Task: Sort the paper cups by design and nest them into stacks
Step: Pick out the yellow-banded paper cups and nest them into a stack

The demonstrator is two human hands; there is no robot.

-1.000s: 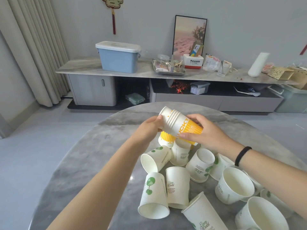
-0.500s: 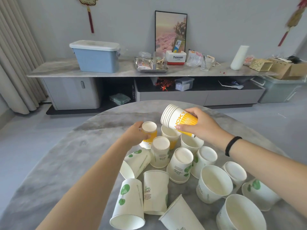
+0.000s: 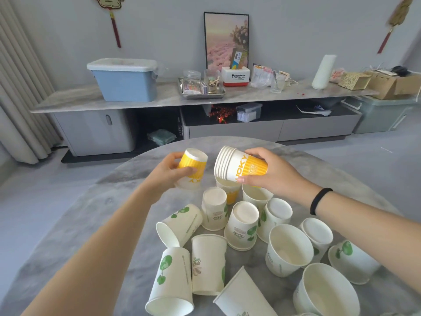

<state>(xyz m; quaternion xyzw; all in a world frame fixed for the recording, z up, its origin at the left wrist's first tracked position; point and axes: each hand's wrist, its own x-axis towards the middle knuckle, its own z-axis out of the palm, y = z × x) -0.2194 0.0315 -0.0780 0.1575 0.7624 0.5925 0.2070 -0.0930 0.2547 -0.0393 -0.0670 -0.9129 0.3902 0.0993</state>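
My right hand grips a nested stack of yellow-and-white cups, tilted with the rims toward the left, above the table. My left hand holds a single yellow cup upside down, just left of the stack and apart from it. Under the stack another yellow cup stands on the table. Several white cups with green leaf prints lie or stand scattered on the round grey table, some upright, some inverted, some on their sides.
A long low marble-topped cabinet runs along the far wall with a blue lidded box, a metal tray, a Panasonic box, a framed picture and cardboard boxes. Curtains hang at the left. Grey floor lies between the table and the cabinet.
My left hand has lifted the single yellow cup off the table, raised it and tilted it toward the stack. The right hand keeps the stack in nearly the same place.
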